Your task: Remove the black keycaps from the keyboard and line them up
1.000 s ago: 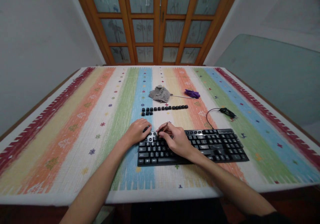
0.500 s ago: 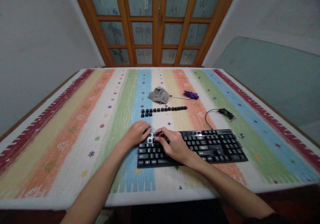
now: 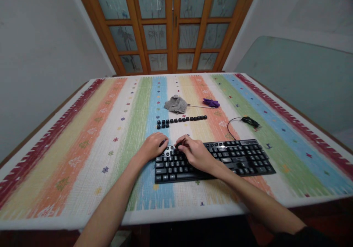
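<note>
A black rectangular plastic keyboard (image 3: 237, 158) is laid on the striped-cloth-covered bench (image 3: 91, 166), its long axis running left to right, its coiled black cable (image 3: 250, 122) led off the far side; its far left corner is touched by the curled left hand (image 3: 153, 146); it is partly covered by the right hand (image 3: 197, 154), fingertips drawn together; whether anything is gripped by either cannot be told.
</note>
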`<state>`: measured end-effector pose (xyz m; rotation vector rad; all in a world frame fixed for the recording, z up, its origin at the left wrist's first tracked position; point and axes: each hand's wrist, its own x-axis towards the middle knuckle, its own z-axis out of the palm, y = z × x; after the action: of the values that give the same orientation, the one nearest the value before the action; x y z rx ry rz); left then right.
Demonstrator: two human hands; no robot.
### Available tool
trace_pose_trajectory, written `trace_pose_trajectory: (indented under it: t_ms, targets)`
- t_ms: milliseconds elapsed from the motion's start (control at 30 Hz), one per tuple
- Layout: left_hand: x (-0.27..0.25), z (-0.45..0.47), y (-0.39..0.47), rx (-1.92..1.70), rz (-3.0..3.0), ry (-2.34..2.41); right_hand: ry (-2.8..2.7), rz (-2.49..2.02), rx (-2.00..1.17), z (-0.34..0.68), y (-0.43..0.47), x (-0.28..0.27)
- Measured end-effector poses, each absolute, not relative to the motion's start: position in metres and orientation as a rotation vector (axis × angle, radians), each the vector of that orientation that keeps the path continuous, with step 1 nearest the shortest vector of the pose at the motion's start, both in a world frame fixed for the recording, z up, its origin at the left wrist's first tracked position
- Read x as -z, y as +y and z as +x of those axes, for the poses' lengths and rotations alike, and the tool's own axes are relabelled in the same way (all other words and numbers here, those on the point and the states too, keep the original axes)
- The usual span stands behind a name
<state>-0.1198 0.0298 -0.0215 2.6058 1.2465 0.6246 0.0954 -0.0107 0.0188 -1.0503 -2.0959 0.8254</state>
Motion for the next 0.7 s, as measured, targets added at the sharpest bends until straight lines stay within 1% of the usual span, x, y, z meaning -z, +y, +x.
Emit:
trace_pose_trajectory:
  t_ms: [133, 433, 600, 700]
  targets:
    - [0.022, -0.12, 0.03, -0.622, 2.588, 1.246, -2.019, -1.044, -0.915, 0.096, -0.007, -0.016]
    - [0.021, -0.121, 0.03, -0.617, 2.569, 1.24, -2.084, -1.024, -0.894, 0.084, 0.002, -0.022]
    - [0.02, -0.12, 0.03, -0.603, 2.562, 1.231, -2.1, -1.019, -0.958, 0.082, 0.007, -0.024]
    - [0.021, -0.12, 0.03, -0.611, 2.563, 1.239, -2.142, -1.008, -0.942, 0.081, 0.01, -0.027]
